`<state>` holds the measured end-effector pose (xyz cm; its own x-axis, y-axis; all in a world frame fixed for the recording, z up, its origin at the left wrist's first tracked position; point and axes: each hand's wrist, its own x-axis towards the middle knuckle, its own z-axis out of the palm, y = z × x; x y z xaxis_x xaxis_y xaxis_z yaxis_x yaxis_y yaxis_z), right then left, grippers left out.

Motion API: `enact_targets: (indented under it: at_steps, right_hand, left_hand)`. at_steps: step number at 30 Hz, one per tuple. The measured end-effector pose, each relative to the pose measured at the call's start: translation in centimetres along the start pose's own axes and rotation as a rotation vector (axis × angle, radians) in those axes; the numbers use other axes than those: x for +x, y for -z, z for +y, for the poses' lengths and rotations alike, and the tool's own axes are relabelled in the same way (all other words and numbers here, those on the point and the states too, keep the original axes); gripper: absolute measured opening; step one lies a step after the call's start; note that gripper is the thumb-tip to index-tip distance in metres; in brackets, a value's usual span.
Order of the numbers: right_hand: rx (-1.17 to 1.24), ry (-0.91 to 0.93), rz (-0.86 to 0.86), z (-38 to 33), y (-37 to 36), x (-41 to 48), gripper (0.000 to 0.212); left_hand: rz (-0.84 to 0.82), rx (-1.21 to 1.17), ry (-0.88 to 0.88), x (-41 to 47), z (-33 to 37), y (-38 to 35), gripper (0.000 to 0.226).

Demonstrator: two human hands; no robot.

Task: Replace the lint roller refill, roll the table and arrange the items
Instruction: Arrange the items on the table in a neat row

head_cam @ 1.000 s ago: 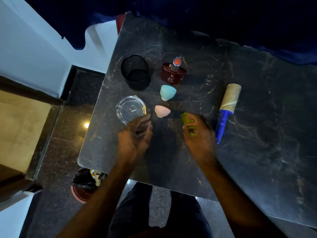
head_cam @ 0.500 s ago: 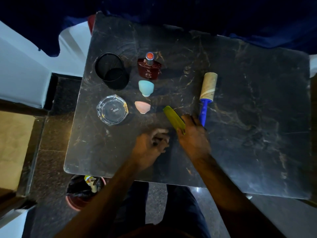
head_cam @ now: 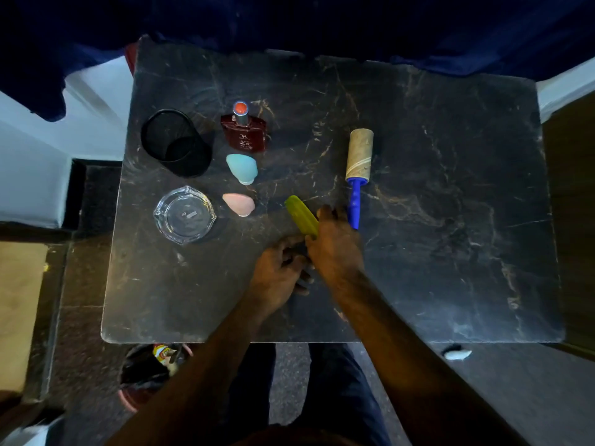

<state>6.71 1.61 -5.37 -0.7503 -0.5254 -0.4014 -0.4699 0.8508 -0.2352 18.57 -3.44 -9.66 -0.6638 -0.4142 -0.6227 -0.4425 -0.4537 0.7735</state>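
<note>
The lint roller (head_cam: pixel 356 175), with a blue handle and a bare brown cardboard core, lies on the dark marble table (head_cam: pixel 434 252) right of centre. My right hand (head_cam: pixel 335 249) grips the near end of a flat green oblong piece (head_cam: pixel 301 215), just left of the roller's handle tip. The far end of the piece points up and left. My left hand (head_cam: pixel 277 275) sits against the right hand with its fingers curled. Whether it holds anything is hidden in shadow.
On the left of the table stand a black mesh cup (head_cam: pixel 175 143), a dark red perfume bottle (head_cam: pixel 245 132), a blue sponge (head_cam: pixel 242 169), a pink sponge (head_cam: pixel 239 204) and a glass ashtray (head_cam: pixel 184 214). A bin (head_cam: pixel 151 371) sits below the near edge.
My left hand has moved right, from beside the glass ashtray to against my right hand. More of the green piece now sticks out of my right hand.
</note>
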Motion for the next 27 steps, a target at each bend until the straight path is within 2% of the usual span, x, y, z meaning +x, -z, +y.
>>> enact_targets:
  at_steps: [7,14,19,23,27]
  right_hand:
    - [0.175,-0.021,0.021,0.3,0.5,0.4,0.016]
    - [0.402,-0.045,-0.001,-0.7,1.9,2.4,0.016]
    - [0.623,-0.081,-0.048,-2.2,2.6,6.7,0.025]
    - [0.699,-0.119,-0.086,-3.1,2.4,10.1,0.024]
    - [0.683,-0.155,-0.164,-3.5,2.2,12.5,0.022]
  left_hand:
    - [-0.009,-0.031,-0.044,-0.4,0.3,-0.1,0.032]
    - [0.172,0.058,-0.184,-1.9,1.3,0.7,0.026]
    - [0.249,0.113,-0.107,-2.4,0.9,1.7,0.016]
    - [0.293,0.130,-0.076,-1.8,0.7,2.4,0.005]
    - [0.331,0.052,-0.004,-0.6,0.8,2.5,0.010]
